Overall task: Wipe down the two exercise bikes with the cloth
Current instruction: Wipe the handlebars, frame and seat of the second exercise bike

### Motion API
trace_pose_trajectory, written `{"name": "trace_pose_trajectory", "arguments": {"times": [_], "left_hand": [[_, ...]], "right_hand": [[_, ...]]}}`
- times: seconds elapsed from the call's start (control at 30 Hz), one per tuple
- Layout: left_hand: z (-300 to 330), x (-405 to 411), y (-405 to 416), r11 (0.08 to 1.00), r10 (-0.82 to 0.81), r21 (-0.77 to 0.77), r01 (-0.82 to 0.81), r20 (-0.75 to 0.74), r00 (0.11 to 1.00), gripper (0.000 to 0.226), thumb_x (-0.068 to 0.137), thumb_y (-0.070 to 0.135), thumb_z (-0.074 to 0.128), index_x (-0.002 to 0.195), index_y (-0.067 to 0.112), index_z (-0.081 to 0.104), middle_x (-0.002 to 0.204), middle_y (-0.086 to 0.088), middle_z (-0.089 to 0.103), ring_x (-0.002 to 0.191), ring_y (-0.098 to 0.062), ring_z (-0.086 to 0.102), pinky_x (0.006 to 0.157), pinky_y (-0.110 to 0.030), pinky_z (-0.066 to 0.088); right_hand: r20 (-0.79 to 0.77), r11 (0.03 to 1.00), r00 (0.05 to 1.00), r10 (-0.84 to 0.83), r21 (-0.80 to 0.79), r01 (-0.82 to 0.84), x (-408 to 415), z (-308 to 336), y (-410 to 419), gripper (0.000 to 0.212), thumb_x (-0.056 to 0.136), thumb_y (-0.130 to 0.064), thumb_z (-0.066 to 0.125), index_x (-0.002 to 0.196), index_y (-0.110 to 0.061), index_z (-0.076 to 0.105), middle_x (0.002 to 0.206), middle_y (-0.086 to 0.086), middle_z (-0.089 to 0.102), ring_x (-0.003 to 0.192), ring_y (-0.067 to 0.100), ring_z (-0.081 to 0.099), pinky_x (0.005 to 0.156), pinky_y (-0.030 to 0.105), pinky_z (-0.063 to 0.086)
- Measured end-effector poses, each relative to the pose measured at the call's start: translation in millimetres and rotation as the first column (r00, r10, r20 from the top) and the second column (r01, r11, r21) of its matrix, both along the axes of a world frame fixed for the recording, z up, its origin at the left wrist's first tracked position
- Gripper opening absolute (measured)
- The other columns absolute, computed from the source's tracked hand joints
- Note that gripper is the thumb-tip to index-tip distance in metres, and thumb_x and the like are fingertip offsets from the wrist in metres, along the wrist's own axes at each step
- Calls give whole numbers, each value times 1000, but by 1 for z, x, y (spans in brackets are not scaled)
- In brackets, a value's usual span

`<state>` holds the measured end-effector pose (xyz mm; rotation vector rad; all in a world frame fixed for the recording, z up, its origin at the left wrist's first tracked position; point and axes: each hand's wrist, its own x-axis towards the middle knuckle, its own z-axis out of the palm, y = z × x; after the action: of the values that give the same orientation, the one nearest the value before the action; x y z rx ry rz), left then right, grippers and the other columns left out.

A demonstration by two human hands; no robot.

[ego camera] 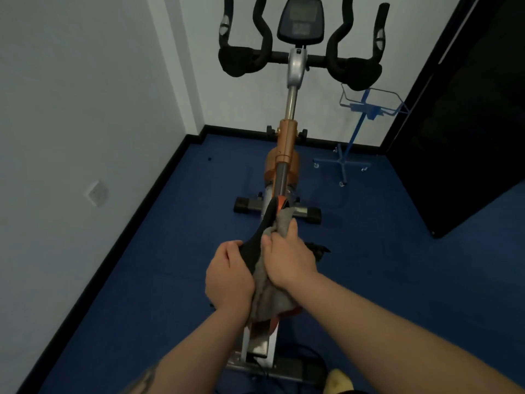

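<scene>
Exercise bike (287,143) with an orange and silver frame, one in view, stands on the blue floor (142,280) near the room's corner, its black handlebars (301,56) and one dark console screen (300,21) toward the white wall. Both forearms reach forward from the lower edge. The left hand (228,277) curls round the left side of the black saddle (257,245), gripping it. The right hand (287,257) clutches the one grey cloth (270,297), bunched over the saddle's right side, fingers folded into it. One blue wire-basket stand (358,132) on castors sits right of the bike
</scene>
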<state>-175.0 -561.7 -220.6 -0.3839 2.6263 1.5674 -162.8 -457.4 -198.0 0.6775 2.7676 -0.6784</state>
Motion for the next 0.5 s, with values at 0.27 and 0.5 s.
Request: {"name": "trace_pose_trajectory", "arguments": {"times": [0.27, 0.5], "left_hand": [[-3, 2, 1, 1000, -3, -7, 3, -48, 999, 32, 99, 34, 34, 97, 32, 66, 81, 19, 57, 75, 3, 50, 58, -26, 34], [-4, 2, 0, 1000, -18, -6, 18, -53, 998, 32, 99, 34, 34, 99, 32, 66, 84, 16, 60, 78, 1, 52, 60, -27, 37]], "right_hand": [[-68, 996, 995, 74, 50, -71, 36, -16, 3, 46, 101, -52, 17, 143, -36, 27, 158, 10, 14, 124, 31, 43, 93, 44, 46], [-145, 999, 989, -6, -40, 0, 27, -16, 5, 39, 102, -47, 18, 132, -32, 39, 136, 5, 37, 105, 23, 52, 85, 42, 50]]}}
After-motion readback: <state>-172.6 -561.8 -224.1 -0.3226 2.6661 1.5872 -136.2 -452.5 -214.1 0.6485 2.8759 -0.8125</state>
